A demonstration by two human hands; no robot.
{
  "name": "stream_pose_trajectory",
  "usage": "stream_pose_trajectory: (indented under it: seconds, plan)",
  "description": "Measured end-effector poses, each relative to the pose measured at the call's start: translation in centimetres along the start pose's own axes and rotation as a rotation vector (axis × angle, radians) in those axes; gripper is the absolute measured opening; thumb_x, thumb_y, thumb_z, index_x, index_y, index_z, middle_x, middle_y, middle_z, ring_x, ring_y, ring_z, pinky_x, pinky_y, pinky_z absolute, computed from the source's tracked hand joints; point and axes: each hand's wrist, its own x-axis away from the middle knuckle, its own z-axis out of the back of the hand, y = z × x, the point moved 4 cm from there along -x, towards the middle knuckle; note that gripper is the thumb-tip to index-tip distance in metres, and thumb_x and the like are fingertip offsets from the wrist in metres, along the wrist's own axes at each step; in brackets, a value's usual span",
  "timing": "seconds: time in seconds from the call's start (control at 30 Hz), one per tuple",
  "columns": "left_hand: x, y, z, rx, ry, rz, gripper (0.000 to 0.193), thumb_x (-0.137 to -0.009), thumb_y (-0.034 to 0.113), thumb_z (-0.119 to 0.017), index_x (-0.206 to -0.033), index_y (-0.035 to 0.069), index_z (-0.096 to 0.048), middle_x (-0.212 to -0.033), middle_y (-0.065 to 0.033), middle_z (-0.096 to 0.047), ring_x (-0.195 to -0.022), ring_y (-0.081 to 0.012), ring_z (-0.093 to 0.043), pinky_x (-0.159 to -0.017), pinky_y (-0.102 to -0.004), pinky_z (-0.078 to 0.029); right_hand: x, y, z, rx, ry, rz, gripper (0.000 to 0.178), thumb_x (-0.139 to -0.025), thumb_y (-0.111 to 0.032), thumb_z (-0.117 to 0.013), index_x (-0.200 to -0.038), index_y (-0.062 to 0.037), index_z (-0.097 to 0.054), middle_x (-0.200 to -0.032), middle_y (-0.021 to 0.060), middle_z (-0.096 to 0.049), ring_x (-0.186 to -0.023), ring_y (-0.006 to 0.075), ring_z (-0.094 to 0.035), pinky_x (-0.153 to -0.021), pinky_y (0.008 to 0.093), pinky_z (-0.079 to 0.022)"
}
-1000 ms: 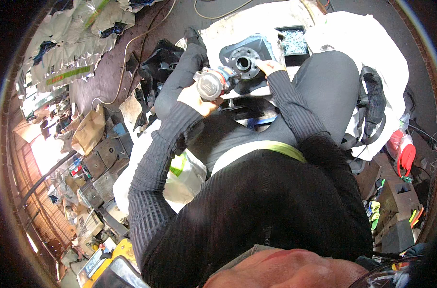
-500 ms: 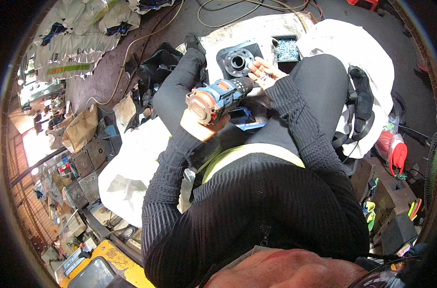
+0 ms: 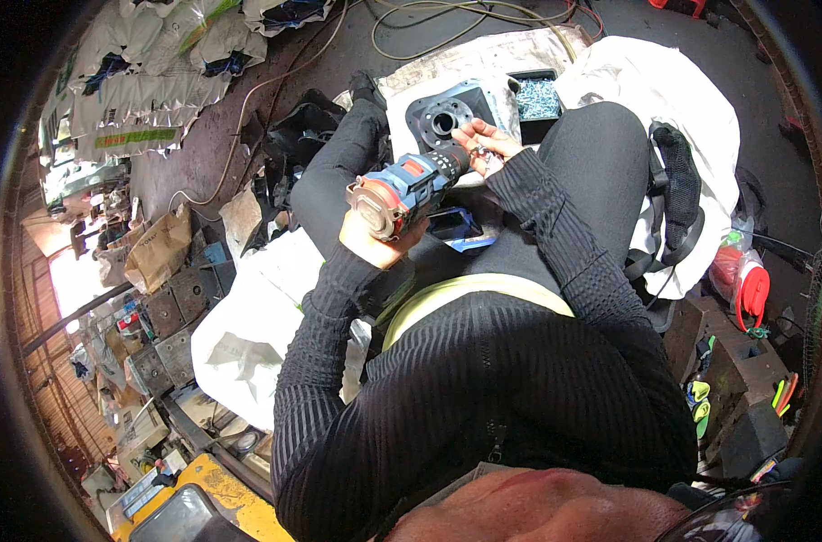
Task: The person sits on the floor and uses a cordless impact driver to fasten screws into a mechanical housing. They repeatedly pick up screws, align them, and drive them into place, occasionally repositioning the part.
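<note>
My left hand is closed round the grip of a blue and black cordless drill with an orange-red, round rear end. The drill's chuck points up and right, close to the fingers of my right hand. That hand is partly curled, palm up, with small shiny screws in it; their number cannot be made out. Just beyond the fingers lies a dark round flange with a central hole and smaller holes around it, set in a white and black squarish housing between my legs. The drill's tip is hidden by the right hand.
A black tray of small bluish screws stands right of the housing. White sacks lie on both sides of me. A blue-edged object sits between my thighs. Hoses run over the floor, and a red-lidded container stands at right.
My right hand has shifted slightly left, its fingers more curled over the screws. The drill has moved a little left with my left hand.
</note>
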Motion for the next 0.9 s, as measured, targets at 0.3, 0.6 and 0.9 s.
stream_pose_trajectory:
  seconds: [0.3, 0.6, 0.9]
  plan:
    - [-1.0, 0.3, -1.0, -0.056, -0.003, -0.255, 0.042, -0.070, 0.011, -0.065, -0.109, 0.006, -0.049, -0.096, -0.0046, -0.055, -0.078, -0.0133, -0.057, -0.066, -0.0279, -0.048, -0.7, 0.5, 1.2, -0.109, 0.058, -0.020, 0.023, -0.079, 0.010, -0.047, -0.099, -0.0007, -0.051, -0.111, 0.0193, -0.052, -0.111, 0.0306, -0.048, -0.080, 0.0332, -0.052]
    - [-2.2, -2.5, -1.4, -0.039, -0.208, -0.149, 0.058, -0.072, 0.016, -0.064, -0.123, 0.007, -0.039, -0.114, -0.0089, -0.051, -0.098, -0.0165, -0.054, -0.086, -0.0287, -0.044, -0.1, 0.5, 0.1, 0.066, -0.072, 0.008, 0.047, -0.083, 0.002, -0.047, -0.128, 0.0004, -0.030, -0.114, 0.0208, -0.050, -0.108, 0.0293, -0.050, -0.072, 0.0285, -0.051]
    - [-3.9, 0.3, 1.9, -0.263, 0.057, -0.424, 0.024, -0.070, 0.009, -0.064, -0.093, 0.006, -0.057, -0.066, -0.0052, -0.058, -0.045, -0.0138, -0.053, -0.041, -0.0274, -0.042, -0.2, -0.2, 3.0, 0.038, 0.092, 0.149, 0.040, -0.087, -0.005, -0.044, -0.125, -0.0008, -0.033, -0.115, 0.0180, -0.049, -0.107, 0.0272, -0.050, -0.089, 0.0388, -0.043]
